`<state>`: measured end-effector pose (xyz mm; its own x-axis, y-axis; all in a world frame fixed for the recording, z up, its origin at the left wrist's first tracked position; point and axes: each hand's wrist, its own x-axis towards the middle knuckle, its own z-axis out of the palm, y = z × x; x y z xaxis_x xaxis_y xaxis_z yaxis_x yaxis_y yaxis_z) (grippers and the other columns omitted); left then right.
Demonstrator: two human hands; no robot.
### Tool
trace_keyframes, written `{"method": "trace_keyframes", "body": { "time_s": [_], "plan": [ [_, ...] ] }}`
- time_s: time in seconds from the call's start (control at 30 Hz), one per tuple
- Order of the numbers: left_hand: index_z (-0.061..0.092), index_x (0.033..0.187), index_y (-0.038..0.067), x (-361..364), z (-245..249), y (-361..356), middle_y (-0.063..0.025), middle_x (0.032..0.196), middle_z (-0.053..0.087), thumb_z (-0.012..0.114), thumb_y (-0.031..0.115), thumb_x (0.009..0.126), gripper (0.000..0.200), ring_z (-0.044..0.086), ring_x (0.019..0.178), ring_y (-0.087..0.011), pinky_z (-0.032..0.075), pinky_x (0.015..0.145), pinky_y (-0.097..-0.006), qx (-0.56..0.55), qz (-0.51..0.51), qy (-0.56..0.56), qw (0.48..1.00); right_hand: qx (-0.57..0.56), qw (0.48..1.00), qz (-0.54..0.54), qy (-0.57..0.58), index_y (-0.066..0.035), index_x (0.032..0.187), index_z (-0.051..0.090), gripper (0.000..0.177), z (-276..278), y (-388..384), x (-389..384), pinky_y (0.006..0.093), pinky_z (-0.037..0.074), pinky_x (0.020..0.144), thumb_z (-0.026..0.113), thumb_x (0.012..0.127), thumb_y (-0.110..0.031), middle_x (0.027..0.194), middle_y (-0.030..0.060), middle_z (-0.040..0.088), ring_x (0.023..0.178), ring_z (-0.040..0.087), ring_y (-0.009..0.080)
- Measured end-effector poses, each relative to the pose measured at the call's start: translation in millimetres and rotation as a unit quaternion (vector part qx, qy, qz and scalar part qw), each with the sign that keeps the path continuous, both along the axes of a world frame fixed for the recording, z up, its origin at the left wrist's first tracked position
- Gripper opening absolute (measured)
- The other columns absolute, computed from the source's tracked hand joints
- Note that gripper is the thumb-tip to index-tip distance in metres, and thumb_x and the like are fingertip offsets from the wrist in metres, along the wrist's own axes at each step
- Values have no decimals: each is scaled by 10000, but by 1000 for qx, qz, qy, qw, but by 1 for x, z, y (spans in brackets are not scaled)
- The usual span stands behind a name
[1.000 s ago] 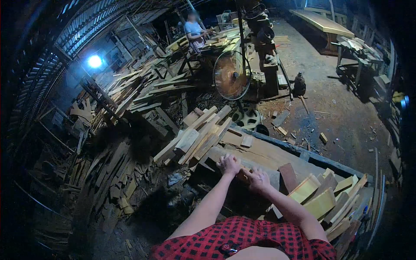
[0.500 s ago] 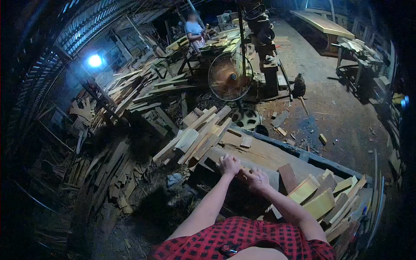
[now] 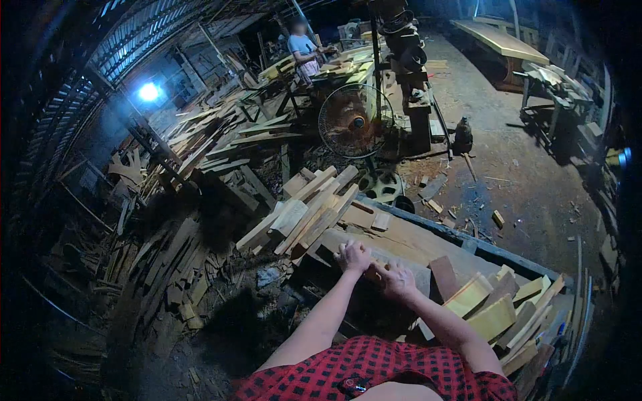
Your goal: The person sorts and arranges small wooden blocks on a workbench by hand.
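Both hands are close together at the near edge of the workbench. Curled fingers close my left hand at the near edge of a greyish wooden board lying on the bench. Just right of it, my right hand is also closed, its fingers pointing toward the left one. A small brownish piece seems to lie between the hands, but the fingers cover most of it. What each hand grips cannot be made out. A small wood block rests on the bench beyond them.
Stacked wood strips lie at the bench's left end, cut wooden pieces at its right. A standing fan is behind the bench. Farther back, a person stands by piled timber. Wood scraps litter the floor.
Both hands keep nearly the same place and closed pose. The view has shifted very slightly. In the background, the person's arm now reaches farther right.
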<state>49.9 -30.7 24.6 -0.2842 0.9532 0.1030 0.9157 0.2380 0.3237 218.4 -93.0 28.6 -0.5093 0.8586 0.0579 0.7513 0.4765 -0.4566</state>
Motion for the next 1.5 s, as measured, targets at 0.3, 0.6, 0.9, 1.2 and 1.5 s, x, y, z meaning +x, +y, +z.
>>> {"method": "trace_keyframes", "body": {
  "time_s": [0.3, 0.6, 0.9, 1.2, 1.5],
  "plan": [
    [640, 849, 175, 0, -1, 1, -44, 1072, 591, 603, 341, 773, 186, 485, 1112, -307, 310, 961, -562, -13, -2, 7, 1000, 18, 1000, 0, -11, -319, 1410, 359, 820, -13, 4, -2, 452, 488, 843, 721, 678, -238, 1147, 166, 518, 1040, 546, 364],
    [643, 847, 168, -1, -3, 1, -49, 1076, 596, 591, 334, 780, 186, 493, 1108, -304, 320, 957, -559, -2, -5, 8, 1000, -16, 1000, -6, -10, -307, 1387, 394, 735, 8, -2, 0, 450, 481, 844, 673, 714, -209, 1133, 175, 526, 1036, 546, 371],
    [659, 870, 162, -1, -2, 0, -61, 1076, 599, 581, 338, 786, 210, 498, 1120, -309, 326, 958, -576, -2, -4, 11, 1000, 6, 1000, -3, -4, -326, 1395, 375, 748, 10, -3, 1, 461, 483, 830, 652, 714, -183, 1147, 167, 524, 1003, 560, 374],
    [657, 853, 160, 2, 4, -3, -58, 1090, 596, 589, 344, 780, 209, 497, 1115, -296, 316, 970, -565, 1, 1, 6, 1000, -1, 1000, -4, -4, -332, 1391, 375, 797, -6, 2, -1, 459, 488, 844, 688, 670, -198, 1154, 161, 521, 1025, 554, 373],
    [653, 833, 171, -1, -1, -1, -48, 1064, 607, 597, 350, 762, 201, 502, 1092, -291, 321, 944, -549, 19, -3, 13, 1000, 20, 1000, -7, 3, -313, 1380, 404, 720, -6, 0, -2, 458, 484, 822, 666, 714, -227, 1111, 150, 537, 1017, 549, 360]
  ]
}}
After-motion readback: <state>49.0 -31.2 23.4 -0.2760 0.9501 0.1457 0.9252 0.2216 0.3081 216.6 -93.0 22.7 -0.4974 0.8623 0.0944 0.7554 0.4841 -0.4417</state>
